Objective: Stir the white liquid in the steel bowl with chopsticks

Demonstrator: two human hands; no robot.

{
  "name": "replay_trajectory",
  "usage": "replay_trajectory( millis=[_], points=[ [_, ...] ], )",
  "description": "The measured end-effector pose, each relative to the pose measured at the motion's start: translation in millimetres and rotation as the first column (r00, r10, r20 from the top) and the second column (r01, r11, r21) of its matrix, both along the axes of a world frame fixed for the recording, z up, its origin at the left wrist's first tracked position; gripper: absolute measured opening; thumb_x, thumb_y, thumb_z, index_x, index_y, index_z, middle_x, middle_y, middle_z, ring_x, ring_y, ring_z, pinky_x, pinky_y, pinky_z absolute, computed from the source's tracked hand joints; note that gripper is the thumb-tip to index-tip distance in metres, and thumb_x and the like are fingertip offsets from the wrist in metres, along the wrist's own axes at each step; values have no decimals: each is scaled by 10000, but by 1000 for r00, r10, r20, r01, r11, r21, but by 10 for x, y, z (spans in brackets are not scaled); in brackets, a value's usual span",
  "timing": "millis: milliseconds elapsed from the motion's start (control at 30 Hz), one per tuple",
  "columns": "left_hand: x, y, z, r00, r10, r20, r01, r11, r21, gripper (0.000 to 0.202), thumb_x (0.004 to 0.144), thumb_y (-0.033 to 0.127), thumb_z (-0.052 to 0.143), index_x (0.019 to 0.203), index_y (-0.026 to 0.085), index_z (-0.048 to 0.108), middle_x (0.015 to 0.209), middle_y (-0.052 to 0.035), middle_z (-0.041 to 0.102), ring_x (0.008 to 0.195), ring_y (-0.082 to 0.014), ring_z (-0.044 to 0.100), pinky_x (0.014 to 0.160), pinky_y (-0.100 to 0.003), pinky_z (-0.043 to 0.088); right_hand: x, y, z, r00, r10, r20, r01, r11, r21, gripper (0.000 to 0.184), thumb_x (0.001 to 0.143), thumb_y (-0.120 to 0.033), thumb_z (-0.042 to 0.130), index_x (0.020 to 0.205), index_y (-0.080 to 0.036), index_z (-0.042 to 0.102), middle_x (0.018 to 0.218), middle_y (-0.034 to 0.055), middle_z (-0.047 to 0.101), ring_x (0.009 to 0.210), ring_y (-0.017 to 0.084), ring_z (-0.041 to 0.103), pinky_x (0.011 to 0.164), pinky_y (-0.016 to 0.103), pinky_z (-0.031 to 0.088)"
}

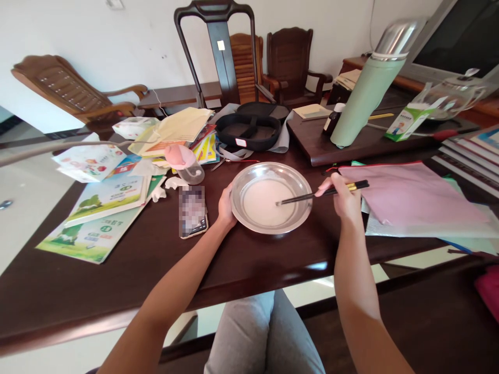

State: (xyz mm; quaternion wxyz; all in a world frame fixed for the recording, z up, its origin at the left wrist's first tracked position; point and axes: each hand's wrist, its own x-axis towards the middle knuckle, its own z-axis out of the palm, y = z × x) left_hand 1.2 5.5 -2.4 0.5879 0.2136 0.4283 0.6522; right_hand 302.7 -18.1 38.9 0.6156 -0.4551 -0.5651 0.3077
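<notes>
A round metal bowl (302, 209) stands on the dark wooden table (249, 259) in front of me. White liquid (261, 200) covers its bottom. My left hand (226, 206) grips the bowl's left rim, its fingers partly hidden behind the wall. On the other side, my right hand (341, 193) is closed around a pair of black chopsticks (298, 198) with gold bands near the top. Their tips reach down into the white liquid near the bowl's middle. Left of my left hand lies a phone (194, 212), its screen blurred out.
Further left are a pink-lidded cup (185, 163), crumpled tissues (158, 192) and booklets (97, 221). Behind the bowl rests an open black case (249, 130). At right lie a pink pouch (413, 192), a green thermos (368, 88), a small carton (411, 119) and stacked books (470, 161).
</notes>
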Motion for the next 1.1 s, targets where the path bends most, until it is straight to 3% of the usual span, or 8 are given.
replay_trajectory(
  millis=[200,300,433,633,733,867,967,1100],
  points=[
    [9,-11,30,1000,10,6,-10,1000,-3,228,792,439,886,792,246,764,884,-37,861,1143,-345,832,1012,-417,670,-113,-39,42,959,251,131,-241,967,-84,633,957,-858,745,709,-282,835,716,57,834,752,283,815,822,437,655],
    [10,-17,44,999,31,17,-31,1000,-3,218,791,402,883,765,243,737,889,-45,852,1142,-337,828,1042,-419,658,-111,-22,37,973,171,156,-166,985,-47,609,979,-846,732,759,-292,856,788,54,863,850,293,839,905,449,658],
    [9,-16,42,999,30,17,-30,999,-27,221,789,417,873,815,221,774,929,-63,863,1152,-336,827,1050,-408,648,1,4,-34,1000,-10,3,10,999,36,609,993,-820,735,688,-299,817,645,41,792,730,289,790,842,459,649],
    [-11,-13,15,1000,13,11,-13,1000,-10,298,741,461,929,824,217,779,880,-40,853,1072,-320,835,1009,-392,648,-86,-43,13,954,257,151,-251,966,-58,622,1003,-817,727,727,-274,853,769,74,859,810,294,835,807,427,642],
    [-13,-11,13,1000,12,23,-12,1000,-21,304,730,461,938,804,220,768,833,-23,838,1018,-312,838,984,-395,655,-110,-32,37,965,196,173,-194,981,-26,617,1000,-825,728,756,-276,867,819,66,879,874,291,854,876,419,649],
    [-10,-3,6,999,8,33,-7,1000,-14,304,738,470,928,839,217,794,874,-33,855,1036,-314,839,987,-395,655,-18,-4,-12,1000,3,30,-5,999,46,636,1002,-828,718,674,-292,820,645,42,796,724,275,799,785,421,645],
    [-14,0,-6,1000,11,27,-11,1000,-18,295,752,470,923,839,219,793,882,-37,857,1046,-312,839,983,-392,656,-17,-19,-29,995,94,12,-95,995,17,649,996,-833,717,650,-291,804,593,42,763,677,278,780,743,426,640],
    [-16,-2,-8,1000,20,24,-20,1000,-10,271,756,444,923,798,226,769,836,-28,841,1010,-309,836,971,-395,662,-105,-38,11,958,237,160,-231,971,-58,616,989,-831,733,751,-277,861,777,64,862,833,290,844,841,421,655]
  ],
)
